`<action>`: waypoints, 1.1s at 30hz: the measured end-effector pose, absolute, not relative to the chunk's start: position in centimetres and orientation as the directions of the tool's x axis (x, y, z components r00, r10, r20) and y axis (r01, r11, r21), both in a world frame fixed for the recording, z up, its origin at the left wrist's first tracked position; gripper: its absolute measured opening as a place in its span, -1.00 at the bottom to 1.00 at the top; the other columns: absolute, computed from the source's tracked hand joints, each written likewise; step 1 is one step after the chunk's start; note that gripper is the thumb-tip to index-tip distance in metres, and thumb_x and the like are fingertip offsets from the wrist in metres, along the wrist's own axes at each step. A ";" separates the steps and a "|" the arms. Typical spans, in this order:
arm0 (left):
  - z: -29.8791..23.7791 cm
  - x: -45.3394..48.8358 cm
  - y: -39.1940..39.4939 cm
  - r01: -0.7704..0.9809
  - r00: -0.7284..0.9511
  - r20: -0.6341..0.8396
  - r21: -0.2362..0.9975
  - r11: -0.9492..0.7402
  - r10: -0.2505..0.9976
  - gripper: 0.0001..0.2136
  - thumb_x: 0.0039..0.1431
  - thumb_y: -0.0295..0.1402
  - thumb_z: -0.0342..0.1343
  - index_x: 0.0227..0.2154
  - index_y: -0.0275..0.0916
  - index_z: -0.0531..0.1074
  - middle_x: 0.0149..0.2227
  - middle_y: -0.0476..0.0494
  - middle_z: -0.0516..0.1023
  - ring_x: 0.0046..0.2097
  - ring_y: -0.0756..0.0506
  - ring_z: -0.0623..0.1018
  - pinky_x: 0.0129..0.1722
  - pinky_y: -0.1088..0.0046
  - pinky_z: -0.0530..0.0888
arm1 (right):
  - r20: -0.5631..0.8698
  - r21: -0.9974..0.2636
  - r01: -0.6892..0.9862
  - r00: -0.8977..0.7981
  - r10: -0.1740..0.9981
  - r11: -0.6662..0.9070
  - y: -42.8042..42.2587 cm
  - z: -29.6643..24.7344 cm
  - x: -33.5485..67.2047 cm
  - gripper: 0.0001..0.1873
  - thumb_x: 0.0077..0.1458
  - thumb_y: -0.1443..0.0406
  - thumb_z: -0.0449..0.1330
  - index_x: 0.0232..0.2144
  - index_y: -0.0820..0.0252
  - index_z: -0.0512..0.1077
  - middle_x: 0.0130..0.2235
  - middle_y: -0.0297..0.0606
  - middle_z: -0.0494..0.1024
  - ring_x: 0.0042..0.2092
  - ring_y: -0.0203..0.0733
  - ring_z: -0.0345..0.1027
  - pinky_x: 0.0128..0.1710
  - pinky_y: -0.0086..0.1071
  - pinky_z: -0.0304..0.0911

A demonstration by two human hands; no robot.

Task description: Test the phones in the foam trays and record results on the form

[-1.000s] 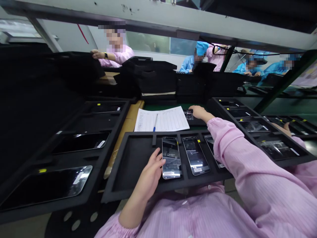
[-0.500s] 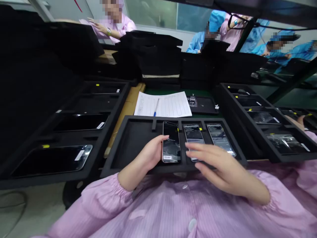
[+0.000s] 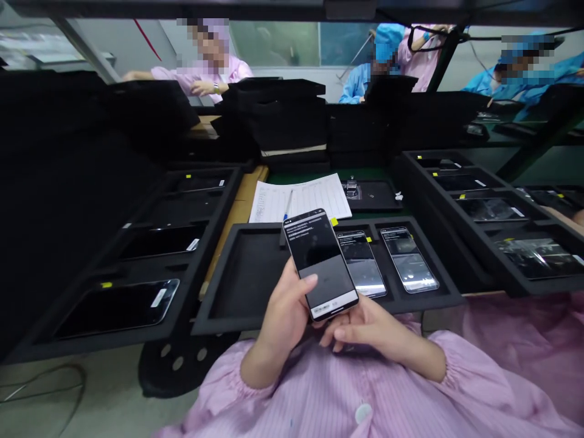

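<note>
My left hand (image 3: pixel 285 307) is closed around a smartphone (image 3: pixel 319 258) with a lit screen, its thumb lying over the left edge. The phone is tilted and raised above a black foam tray (image 3: pixel 214 304). Under its lower right corner, my right hand (image 3: pixel 365 325) has its fingers curled against the bottom edge, partly hidden behind the phone. A yellow tab (image 3: pixel 334 222) sticks out at the phone's upper right. Two more lit smartphones lie in the tray's slots: one in the middle (image 3: pixel 360 258), partly covered by the held phone, and one at the right (image 3: pixel 407 258).
Behind the tray lie a printed sheet (image 3: pixel 301 194) and a blue pen (image 3: pixel 287 205). Black trays with phones flank me at left (image 3: pixel 91 347) and right (image 3: pixel 474 267). Stacked black trays (image 3: pixel 278 115) stand at the back. Co-workers sit beyond; another person's arm shows at far right.
The left hand has lifted the phone from the tray toward me, and its screen now shows text and a grey area. My right hand has moved left and down to the phone's bottom edge.
</note>
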State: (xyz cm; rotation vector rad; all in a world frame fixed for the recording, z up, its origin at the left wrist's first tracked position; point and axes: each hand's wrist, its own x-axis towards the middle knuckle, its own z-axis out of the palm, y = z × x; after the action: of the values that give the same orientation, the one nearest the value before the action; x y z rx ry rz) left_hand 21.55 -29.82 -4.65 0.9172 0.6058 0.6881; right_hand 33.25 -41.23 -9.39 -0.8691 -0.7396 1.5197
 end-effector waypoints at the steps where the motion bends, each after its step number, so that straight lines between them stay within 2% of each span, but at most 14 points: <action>1: -4.7 21.8 -30.3 -0.287 0.631 -0.138 0.873 0.395 0.764 -0.45 -0.03 -0.28 0.28 0.07 -0.18 0.33 -0.19 -0.07 0.58 -0.36 -0.06 0.55 -0.50 0.49 0.45 | -0.104 -0.839 -0.536 -0.006 0.995 -0.091 -40.9 -9.4 32.9 -0.50 -0.04 0.19 0.48 -0.12 0.22 0.38 -0.17 -0.17 0.62 -0.25 -0.20 0.58 -0.34 -0.42 0.47; 6: -5.1 22.1 -31.2 -0.333 0.624 -0.023 0.897 0.292 0.781 -0.44 0.04 -0.26 0.25 0.11 -0.13 0.25 -0.20 -0.05 0.55 -0.44 -0.02 0.49 -0.62 0.53 0.35 | -0.110 -0.848 -0.527 0.092 0.990 -0.045 -40.3 -9.5 32.3 -0.61 -0.06 0.17 0.48 -0.28 0.27 0.48 -0.34 -0.23 0.63 -0.41 -0.27 0.53 -0.49 -0.49 0.42; 8: -5.3 22.0 -31.2 -0.334 0.616 -0.003 0.905 0.264 0.788 -0.46 0.06 -0.26 0.23 0.12 -0.11 0.24 -0.19 -0.05 0.55 -0.43 -0.02 0.50 -0.57 0.51 0.40 | -0.124 -0.861 -0.505 0.094 0.988 -0.060 -40.3 -9.5 32.3 -0.62 -0.04 0.12 0.46 -0.33 0.30 0.50 -0.42 -0.25 0.61 -0.47 -0.29 0.50 -0.55 -0.52 0.38; 11: -5.6 22.0 -31.3 -0.378 0.559 0.045 0.902 0.207 0.828 -0.46 0.06 -0.30 0.23 0.12 -0.12 0.25 -0.03 -0.11 0.54 -0.14 -0.11 0.58 -0.17 0.36 0.54 | -0.154 -0.876 -0.475 0.115 0.981 -0.082 -40.2 -9.8 32.2 -0.57 -0.02 0.04 0.43 -0.36 0.31 0.50 -0.43 -0.21 0.61 -0.54 -0.30 0.47 -0.65 -0.55 0.31; 13: -5.8 22.1 -31.4 -0.415 0.529 0.074 0.891 0.182 0.845 -0.45 0.07 -0.32 0.23 0.14 -0.12 0.24 0.07 -0.16 0.50 0.07 -0.18 0.52 0.08 0.25 0.47 | -0.181 -0.886 -0.454 0.153 0.972 -0.093 -40.2 -9.9 32.2 -0.54 -0.04 0.00 0.42 -0.40 0.31 0.48 -0.41 -0.17 0.62 -0.56 -0.29 0.47 -0.70 -0.56 0.26; 15: -5.9 22.3 -31.4 -0.448 0.522 0.102 0.878 0.170 0.847 -0.44 0.09 -0.32 0.22 0.16 -0.11 0.22 0.12 -0.19 0.47 0.16 -0.22 0.47 0.18 0.18 0.40 | -0.202 -0.896 -0.434 0.205 0.958 -0.096 -40.2 -9.9 32.2 -0.52 -0.06 -0.02 0.42 -0.43 0.29 0.44 -0.43 -0.19 0.61 -0.59 -0.29 0.45 -0.74 -0.57 0.22; 21: -6.3 22.5 -31.5 -0.510 0.474 0.148 0.850 0.134 0.868 -0.42 0.09 -0.28 0.25 0.16 -0.07 0.19 0.12 -0.19 0.46 0.19 -0.23 0.44 0.18 0.16 0.40 | -0.206 -0.926 -0.366 0.281 0.937 -0.094 -39.9 -9.3 32.4 -0.52 -0.04 -0.01 0.41 -0.49 0.22 0.32 -0.52 -0.29 0.57 -0.64 -0.35 0.39 -0.77 -0.62 0.10; 24: -6.3 22.5 -31.5 -0.503 0.460 0.128 0.853 0.140 0.879 -0.44 0.08 -0.27 0.26 0.12 -0.07 0.21 0.01 -0.15 0.51 0.07 -0.20 0.53 0.08 0.20 0.47 | -0.170 -0.925 -0.378 0.296 0.940 -0.048 -39.5 -9.0 32.5 -0.54 -0.07 0.02 0.44 -0.38 0.21 0.37 -0.45 -0.30 0.58 -0.60 -0.33 0.43 -0.77 -0.61 0.14; 27: -6.2 22.4 -31.5 -0.473 0.465 0.083 0.865 0.168 0.881 -0.49 0.08 -0.26 0.26 0.07 -0.07 0.22 -0.05 -0.11 0.53 -0.05 -0.17 0.57 -0.01 0.23 0.51 | -0.156 -0.909 -0.414 0.221 0.963 -0.053 -39.1 -8.8 32.9 -0.52 -0.07 0.02 0.44 -0.28 0.22 0.40 -0.46 -0.33 0.58 -0.58 -0.29 0.45 -0.75 -0.57 0.21; 30: -6.3 22.4 -31.6 -0.452 0.462 0.079 0.878 0.157 0.884 -0.49 0.07 -0.25 0.28 0.05 -0.07 0.22 -0.06 -0.10 0.54 -0.06 -0.17 0.57 -0.02 0.25 0.51 | -0.200 -0.909 -0.398 0.154 0.968 -0.125 -39.0 -9.0 33.2 -0.54 -0.04 -0.01 0.40 -0.41 0.25 0.39 -0.50 -0.26 0.59 -0.67 -0.33 0.36 -0.78 -0.56 0.14; 33: -6.5 22.8 -31.7 -0.429 0.421 0.080 0.895 0.121 0.903 -0.49 0.09 -0.28 0.30 0.05 -0.06 0.20 -0.07 -0.07 0.55 -0.10 -0.13 0.59 -0.04 0.28 0.52 | -0.223 -0.928 -0.348 0.235 0.946 -0.133 -39.2 -9.1 33.1 -0.53 -0.05 -0.02 0.40 -0.49 0.24 0.36 -0.50 -0.22 0.60 -0.71 -0.37 0.31 -0.80 -0.58 0.02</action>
State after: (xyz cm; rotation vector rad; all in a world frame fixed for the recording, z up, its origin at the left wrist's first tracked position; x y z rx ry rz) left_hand 22.83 -31.70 -6.53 1.0324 0.5679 1.0531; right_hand 33.13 -39.19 -9.13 -1.2028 -0.6726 1.2722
